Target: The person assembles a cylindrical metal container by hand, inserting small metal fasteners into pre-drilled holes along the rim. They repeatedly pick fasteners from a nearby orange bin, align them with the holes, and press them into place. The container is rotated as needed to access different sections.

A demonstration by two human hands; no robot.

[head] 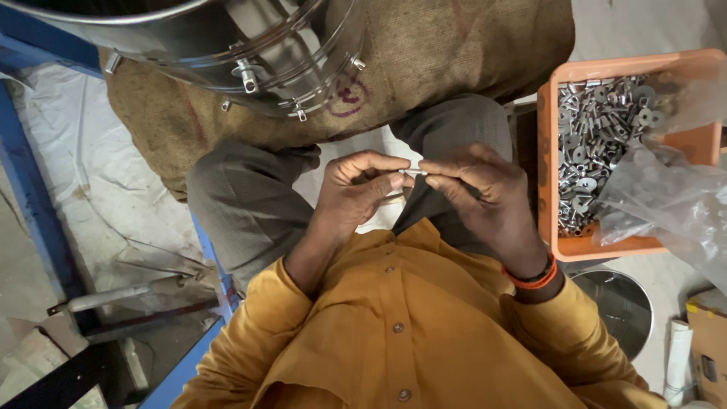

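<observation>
1. Left hand [354,193] and right hand [477,189] meet over the lap, fingertips nearly touching at centre of frame.
2. A small silver metal part [413,173] is pinched between them. Left fingers [379,182] close narrow on its left end, right fingers [443,167] close narrow on its right end. Both hands hold it. Exact shape is too small to tell.
3. Held up off the lap and close to the body, likely so both thumbs and forefingers can work the tiny piece with control.
4. Right wrist has an orange-and-black band [534,276].
5. Orange plastic crate [549,151] is just right of the right hand, full of loose silver metal fittings [598,144], flat tabs with holes and pins. It sits within easy reach of that hand, which looks like why it is there.
6. A clear plastic bag [666,204] drapes over the crate's right and near side, partly covering the fittings.
7. Person wears a mustard button shirt [394,333] and grey trousers [242,204], seated, knees apart.
8. Far side: a burlap sack [447,53] with a shiny steel drum [250,38] lying on it, clips along its rim.
9. No desk in view; work is done on the lap.
10. Surroundings: blue metal frame [30,204] at left, white sheeting on the floor [113,189], a round steel lid [617,307] near right, and a cardboard box [708,341] at the right edge. Looks like a workshop floor.
</observation>
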